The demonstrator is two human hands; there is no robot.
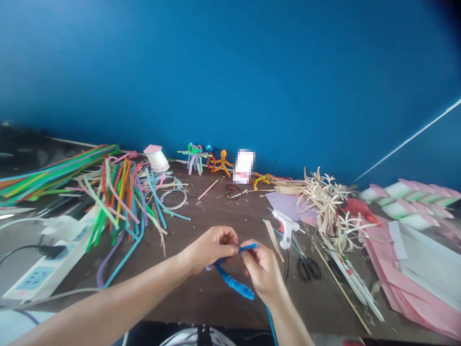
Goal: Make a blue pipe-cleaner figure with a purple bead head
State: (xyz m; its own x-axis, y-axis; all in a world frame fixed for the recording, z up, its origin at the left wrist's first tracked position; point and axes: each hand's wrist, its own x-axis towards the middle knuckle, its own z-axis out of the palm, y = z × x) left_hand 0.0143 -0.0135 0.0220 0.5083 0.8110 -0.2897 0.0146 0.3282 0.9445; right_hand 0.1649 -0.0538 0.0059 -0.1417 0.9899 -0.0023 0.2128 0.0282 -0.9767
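Over the near middle of the dark table, my left hand point(218, 250) pinches a blue pipe cleaner point(250, 247). Close beside it, my right hand point(261, 264) is closed on the same pipe cleaner, whose short end sticks out above the fingers. A tightly coiled blue length point(236, 284) hangs below my hands. Under my left hand a small purple tip shows; my fingers hide where it joins. A straight blue strand point(271, 324) runs down past my right wrist.
Left lie colourful pipe cleaners point(122, 192) and a white power strip point(39, 274). Small pipe-cleaner figures point(221, 163) stand by the blue wall. On the right are a white glue gun point(286, 228), black scissors point(309, 268), dried straw-like strips point(324, 192) and pink paper point(389, 269).
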